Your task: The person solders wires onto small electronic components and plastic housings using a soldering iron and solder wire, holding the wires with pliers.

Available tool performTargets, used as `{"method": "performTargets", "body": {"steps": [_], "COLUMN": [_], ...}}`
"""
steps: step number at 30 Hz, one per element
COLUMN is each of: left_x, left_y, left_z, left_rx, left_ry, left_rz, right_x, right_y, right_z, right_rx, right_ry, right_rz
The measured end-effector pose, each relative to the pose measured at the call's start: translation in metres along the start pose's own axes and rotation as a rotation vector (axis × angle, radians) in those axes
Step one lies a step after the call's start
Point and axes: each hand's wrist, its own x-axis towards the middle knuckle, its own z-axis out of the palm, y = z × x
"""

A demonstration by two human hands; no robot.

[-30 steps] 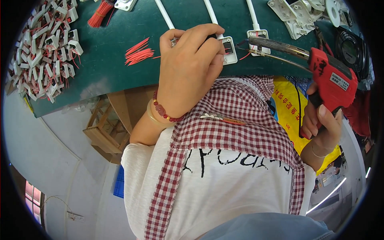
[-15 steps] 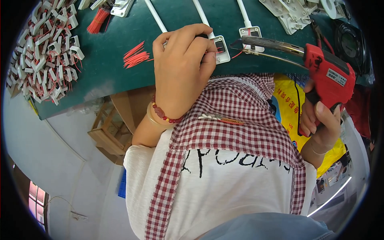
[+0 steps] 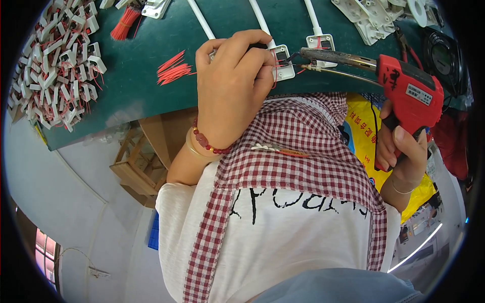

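Note:
My left hand [image 3: 230, 83] pinches a small white square part [image 3: 282, 63] with thin red wires at the near edge of the green table [image 3: 141, 101]. My right hand [image 3: 401, 149] grips the handle of a red soldering gun [image 3: 409, 88]. The gun's dark metal tip [image 3: 303, 53] points left and meets the red wires at the white part, right next to my left fingertips. A second white square part [image 3: 319, 43] on a white stick lies just behind the tip.
A heap of small white parts with red wires [image 3: 55, 65] fills the table's left side. Loose red wire pieces [image 3: 174, 70] lie left of my hand, and a red wire bundle [image 3: 125, 22] sits farther back. White plastic housings [image 3: 369, 15] and a black round device [image 3: 444, 55] are at the right.
My left hand and the white part have shifted slightly right and up. The soldering gun has swung left, bringing its tip onto the part's wires.

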Motion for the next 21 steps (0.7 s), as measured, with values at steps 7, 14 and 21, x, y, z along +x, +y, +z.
{"method": "performTargets", "body": {"steps": [7,14,21], "left_x": [-0.001,-0.0016,-0.0023], "left_y": [-0.0028,-0.0039,-0.0047], "left_z": [0.0005,0.0001,0.0005], "left_rx": [-0.017,-0.024,-0.03], "left_ry": [0.003,-0.001,0.0], "left_rz": [0.003,0.005,0.008], "right_x": [0.0022,0.0012,0.0024], "right_y": [0.0,-0.0007,-0.0012], "right_z": [0.0012,0.0028,0.0023], "right_rx": [-0.004,-0.014,-0.035], "right_ry": [-0.015,-0.002,0.014], "right_rz": [0.0,-0.001,0.006]}}
